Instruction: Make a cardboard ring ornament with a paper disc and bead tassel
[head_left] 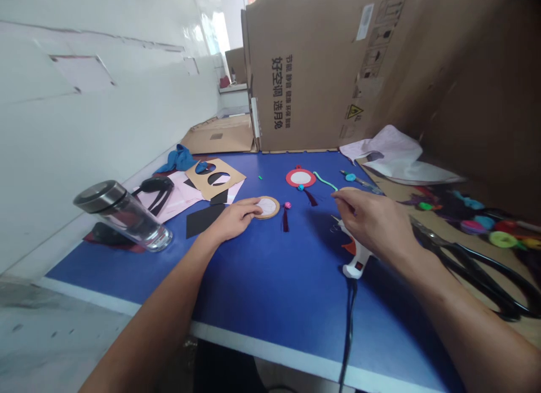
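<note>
- By the left hand (236, 219), the cardboard disc (267, 207) is gripped at its left edge, thumb and fingers closed there; being round, no long axis is offered.
- Between the hands, nearer the disc, a pink-beaded tassel (287, 212) is laid.
- Beyond it, a red-rimmed disc (289, 177) is seen.
- By the right hand (372, 218), fingertips together, the green strip (324, 181) appears pinched; its long axis is slanted away leftward, toward the red-rimmed disc.
</note>
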A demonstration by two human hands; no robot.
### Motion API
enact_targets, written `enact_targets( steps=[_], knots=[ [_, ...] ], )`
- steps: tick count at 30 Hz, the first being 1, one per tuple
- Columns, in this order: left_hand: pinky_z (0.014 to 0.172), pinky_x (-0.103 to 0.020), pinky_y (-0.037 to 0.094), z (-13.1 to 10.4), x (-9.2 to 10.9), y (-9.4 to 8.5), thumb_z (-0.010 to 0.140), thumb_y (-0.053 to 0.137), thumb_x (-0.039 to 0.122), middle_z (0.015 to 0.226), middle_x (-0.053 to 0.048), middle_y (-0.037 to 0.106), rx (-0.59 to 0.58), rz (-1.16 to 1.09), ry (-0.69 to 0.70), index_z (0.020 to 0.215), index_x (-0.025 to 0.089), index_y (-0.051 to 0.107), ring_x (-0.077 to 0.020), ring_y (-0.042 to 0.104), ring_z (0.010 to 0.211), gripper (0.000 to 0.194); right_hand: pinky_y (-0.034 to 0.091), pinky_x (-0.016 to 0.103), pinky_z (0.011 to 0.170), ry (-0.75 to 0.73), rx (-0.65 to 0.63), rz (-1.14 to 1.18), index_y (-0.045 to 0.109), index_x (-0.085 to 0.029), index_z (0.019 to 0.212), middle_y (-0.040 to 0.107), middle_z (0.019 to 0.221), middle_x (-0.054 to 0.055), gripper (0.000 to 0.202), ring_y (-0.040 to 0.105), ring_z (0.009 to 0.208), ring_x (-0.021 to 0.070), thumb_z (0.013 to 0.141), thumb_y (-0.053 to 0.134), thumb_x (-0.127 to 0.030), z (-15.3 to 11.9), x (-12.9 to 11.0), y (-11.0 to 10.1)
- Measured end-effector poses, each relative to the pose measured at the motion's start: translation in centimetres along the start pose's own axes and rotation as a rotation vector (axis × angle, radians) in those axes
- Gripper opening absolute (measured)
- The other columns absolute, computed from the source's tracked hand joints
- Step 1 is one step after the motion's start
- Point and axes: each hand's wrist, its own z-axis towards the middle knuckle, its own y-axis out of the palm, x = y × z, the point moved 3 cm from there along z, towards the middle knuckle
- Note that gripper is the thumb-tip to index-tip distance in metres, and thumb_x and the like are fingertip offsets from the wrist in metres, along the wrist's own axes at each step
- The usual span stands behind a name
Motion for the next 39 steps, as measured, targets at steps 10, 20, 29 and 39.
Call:
enact_targets(
  steps=[10, 20, 29, 39],
  knots=[
    [0.127, -0.051, 0.052, -0.1, -0.4, 0.5, 0.101, 0.060, 0.015, 0.158, -0.009, 0.070, -0.024, 0.014, 0.004, 0.121, 0.025, 0.087, -0.0279, 0.068, 0.146, 0.034, 0.038, 0.033, 0.059, 0.000, -0.007, 0.005, 0.086, -0.027, 0.120, 0.087, 0.116, 0.005, 0.033, 0.081, 0.093, 0.0275, 0.108, 0.056, -0.029, 0.1, -0.1, -0.2],
    [0.126, -0.051, 0.053, -0.1, -0.2, 0.6, 0.100, 0.062, 0.016, 0.153, -0.009, 0.074, -0.004, 0.002, -0.001, 0.119, 0.026, 0.087, -0.0282, 0.070, 0.143, 0.033, 0.040, 0.033, 0.061, 0.023, -0.035, 0.012, 0.086, -0.028, 0.121, 0.087, 0.115, 0.006, 0.034, 0.080, 0.092, 0.0276, 0.108, 0.055, -0.030, 0.1, -0.1, 0.0],
    [0.127, -0.050, 0.053, 0.1, -0.6, -0.2, 0.101, 0.057, 0.013, 0.148, -0.010, 0.077, 0.130, -0.030, -0.121, 0.133, 0.020, 0.081, -0.0271, 0.072, 0.139, 0.041, 0.039, 0.033, 0.060, 0.015, -0.031, -0.006, 0.087, -0.029, 0.120, 0.087, 0.115, 0.005, 0.033, 0.080, 0.093, 0.0279, 0.107, 0.056, -0.028, 0.1, -0.2, -0.2],
    [0.124, -0.044, 0.055, 0.0, -0.7, -0.6, 0.101, 0.050, 0.009, 0.140, -0.006, 0.082, 0.148, 0.025, -0.288, 0.130, 0.021, 0.082, -0.0254, 0.075, 0.135, 0.044, 0.041, 0.033, 0.060, 0.006, -0.024, -0.002, 0.086, -0.028, 0.121, 0.087, 0.120, 0.005, 0.033, 0.081, 0.093, 0.0288, 0.108, 0.056, -0.030, 0.1, -0.1, -0.2]
  ],
)
